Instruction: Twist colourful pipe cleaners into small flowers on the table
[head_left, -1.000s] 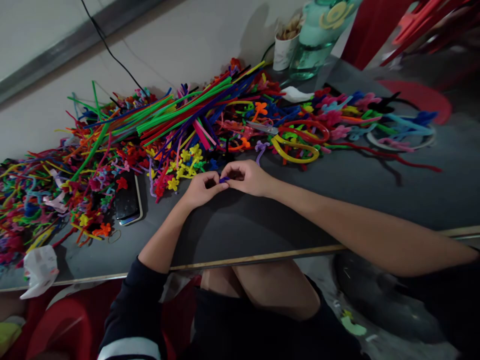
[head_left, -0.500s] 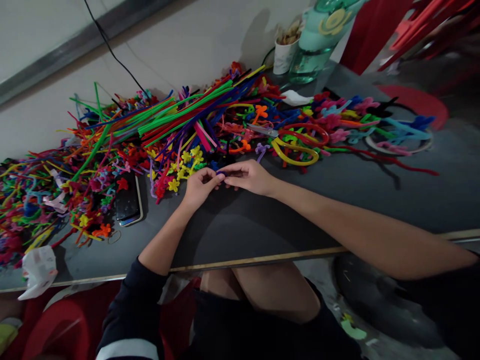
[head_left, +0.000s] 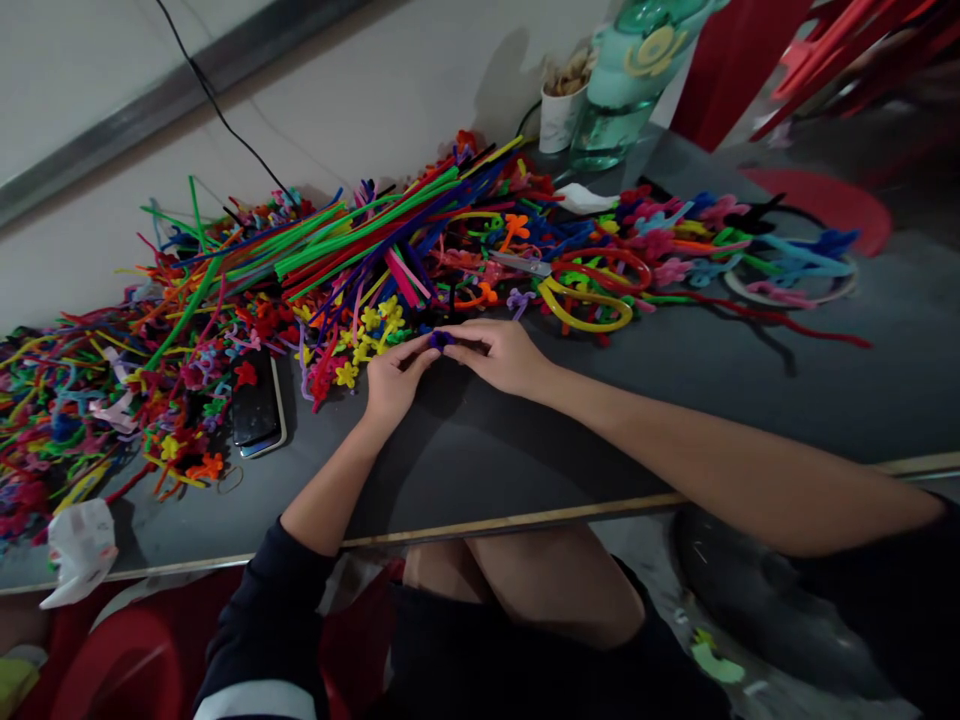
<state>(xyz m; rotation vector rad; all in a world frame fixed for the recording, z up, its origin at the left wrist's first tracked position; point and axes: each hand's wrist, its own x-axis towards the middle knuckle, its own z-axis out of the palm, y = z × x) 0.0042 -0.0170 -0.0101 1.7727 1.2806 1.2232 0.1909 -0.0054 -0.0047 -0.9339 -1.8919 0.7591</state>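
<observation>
Between my fingertips is a small dark purple pipe-cleaner flower, held just above the table in front of the pile. My left hand pinches its left side with thumb and forefinger. From the right, my right hand pinches it too, fingers pressed together. Yellow pipe-cleaner flowers lie close to my left hand. Scissors with red and yellow handles rest on the pile, right of and beyond my right hand. A bundle of long pipe cleaners, green, red and blue, lies across the pile behind both hands.
A phone lies left of my hands, beside a heap of colourful pipe cleaners. At the back stand a paper cup and a green bottle. Crumpled white plastic sits at the table's front edge.
My fingers have shifted and opened out slightly around the purple flower, which now shows more plainly between them. The view has moved a little; the things on the table stay put.
</observation>
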